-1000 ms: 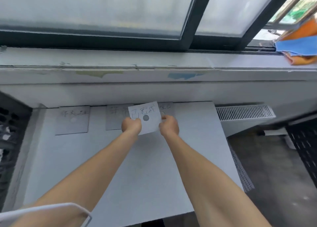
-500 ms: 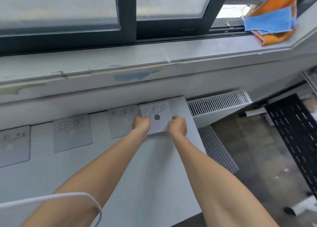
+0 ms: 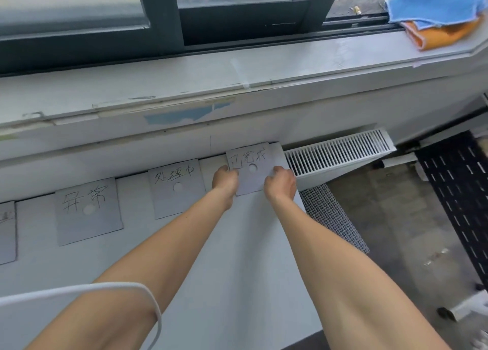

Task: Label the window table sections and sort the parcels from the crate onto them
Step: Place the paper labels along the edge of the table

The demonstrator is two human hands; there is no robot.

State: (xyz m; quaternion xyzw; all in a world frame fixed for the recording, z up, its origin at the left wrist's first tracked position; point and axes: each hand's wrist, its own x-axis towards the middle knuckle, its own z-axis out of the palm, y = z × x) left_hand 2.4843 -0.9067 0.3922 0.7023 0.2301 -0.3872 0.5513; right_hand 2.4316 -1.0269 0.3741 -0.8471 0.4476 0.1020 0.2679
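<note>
The fingers (image 3: 233, 170) of the left hand (image 3: 225, 182) curl onto the left edge of a pale grey square label card (image 3: 250, 176) that bears black handwritten characters and a light round dot. Those of the right hand (image 3: 281, 184) curl onto its right edge, so both hands hold the card between them. It sits at the far right corner of the white bench (image 3: 237, 270), close to the wall; whether it lies fully flat cannot be told. Just left of it a second grey handwritten card (image 3: 177, 193) lies along the far edge, then a third grey card (image 3: 88, 217), and a fourth card (image 3: 6, 233) is cut off by the left border. A thin white cable (image 3: 105, 287) loops over the near left forearm. Right of the bench stands a white slatted radiator (image 3: 340, 151). Beyond runs the grey window sill (image 3: 184, 85), where a blue cloth (image 3: 435, 6) lies on an orange cloth (image 3: 438, 36) at the far right.
</note>
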